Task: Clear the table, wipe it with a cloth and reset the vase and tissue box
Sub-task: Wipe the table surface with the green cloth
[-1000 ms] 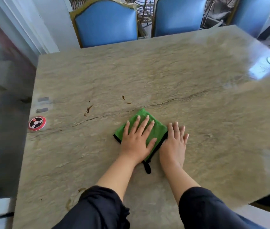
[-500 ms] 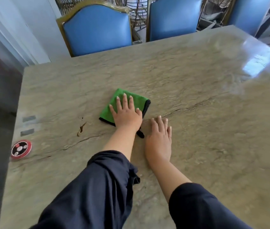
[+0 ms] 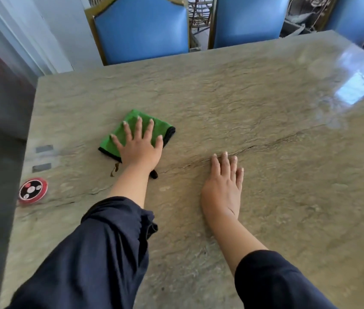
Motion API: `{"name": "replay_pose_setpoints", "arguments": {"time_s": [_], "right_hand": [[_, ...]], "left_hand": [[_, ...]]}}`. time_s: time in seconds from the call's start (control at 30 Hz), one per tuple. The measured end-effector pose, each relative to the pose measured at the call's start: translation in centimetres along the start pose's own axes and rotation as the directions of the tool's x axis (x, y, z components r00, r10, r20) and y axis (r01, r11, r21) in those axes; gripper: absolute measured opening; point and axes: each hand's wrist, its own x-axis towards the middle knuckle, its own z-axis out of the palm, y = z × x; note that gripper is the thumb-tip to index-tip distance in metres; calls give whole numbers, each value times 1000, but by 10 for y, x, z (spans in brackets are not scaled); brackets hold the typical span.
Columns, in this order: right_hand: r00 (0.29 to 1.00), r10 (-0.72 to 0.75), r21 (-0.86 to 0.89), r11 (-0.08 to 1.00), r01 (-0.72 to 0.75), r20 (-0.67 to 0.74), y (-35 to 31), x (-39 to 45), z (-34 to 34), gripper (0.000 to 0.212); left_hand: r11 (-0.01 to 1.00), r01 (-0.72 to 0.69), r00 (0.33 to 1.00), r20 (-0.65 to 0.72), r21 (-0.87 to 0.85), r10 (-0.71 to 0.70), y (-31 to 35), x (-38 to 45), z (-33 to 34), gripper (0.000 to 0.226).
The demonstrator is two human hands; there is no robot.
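Observation:
A folded green cloth (image 3: 132,123) with a black edge lies on the beige stone table (image 3: 254,103), left of centre. My left hand (image 3: 139,146) presses flat on the cloth with its fingers spread. My right hand (image 3: 222,186) rests flat on the bare tabletop to the right of the cloth, fingers straight and apart from it. A small brown smear (image 3: 114,170) shows just beside my left wrist. No vase or tissue box is in view.
A round red and black disc (image 3: 32,191) sits near the table's left edge, below two grey rectangular marks (image 3: 43,158). Blue chairs with gold frames (image 3: 140,30) stand along the far edge. A wall and floor lie to the left.
My left hand has pushed the cloth away from me and to the left across the table. My right hand has stayed flat on the table, now farther from the cloth.

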Motion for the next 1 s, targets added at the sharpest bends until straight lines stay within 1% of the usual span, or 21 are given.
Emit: {"name": "replay_pose_setpoints", "arguments": {"time_s": [0.03,0.07,0.13,0.2,0.27,0.3,0.33,0.4,0.43,0.47,0.5,0.57,0.63,0.73,0.8,0.87,1.0], "right_hand": [[1000,-3,-16,1000,3,3,0,-1,0,61],[1000,-3,-25,1000,4,4,-1,-2,0,61],[1000,6,-3,1000,-6,14,-8,-10,-2,61],[999,5,60,998,-8,47,-23,-22,0,61],[996,-48,86,995,42,71,-40,-38,8,58],[995,-77,65,995,73,70,-46,-45,13,57],[993,-97,31,995,95,67,-50,-48,17,57],[994,-99,-17,995,100,55,-53,-47,22,58],[994,-96,-33,995,98,50,-54,-45,23,58],[994,-94,-44,994,96,47,-55,-43,23,58],[995,-91,-49,994,93,49,-55,-42,24,58],[994,-90,-45,995,93,58,-56,-43,24,58],[993,-101,-44,994,104,56,-55,-44,23,58],[992,-108,-30,993,110,60,-53,-45,21,57],[992,-116,-16,993,117,52,-53,-45,23,56],[991,-124,-14,992,125,43,-54,-44,24,56],[991,-126,-41,991,128,45,-56,-47,24,57]], "left_hand": [[1000,-9,1000,-5,5,9,1,-16,2,60],[999,-51,999,-10,7,51,4,-33,4,60],[982,-191,981,-25,9,191,7,-59,9,59],[950,-311,950,-24,19,311,-1,-67,9,58],[934,-356,934,8,34,356,-22,-57,4,57],[943,-330,944,21,41,329,-34,-49,2,56],[963,-265,964,22,43,265,-46,-42,-1,56],[998,-53,999,-11,30,53,-66,-31,-4,56],[999,51,998,-26,11,-51,-73,-29,-4,56],[992,123,992,-25,-10,-123,-75,-31,-4,57],[987,157,987,-18,-24,-158,-74,-36,-3,57],[986,157,987,-15,-48,-158,-63,-58,2,57],[994,98,995,-31,-55,-99,-50,-88,9,57],[995,-100,993,-71,-4,99,-46,-128,18,58],[982,-186,980,-65,37,188,-59,-133,17,59],[985,-167,984,-51,34,168,-74,-121,13,58],[999,37,999,-4,-9,-37,-83,-90,4,57]]}}
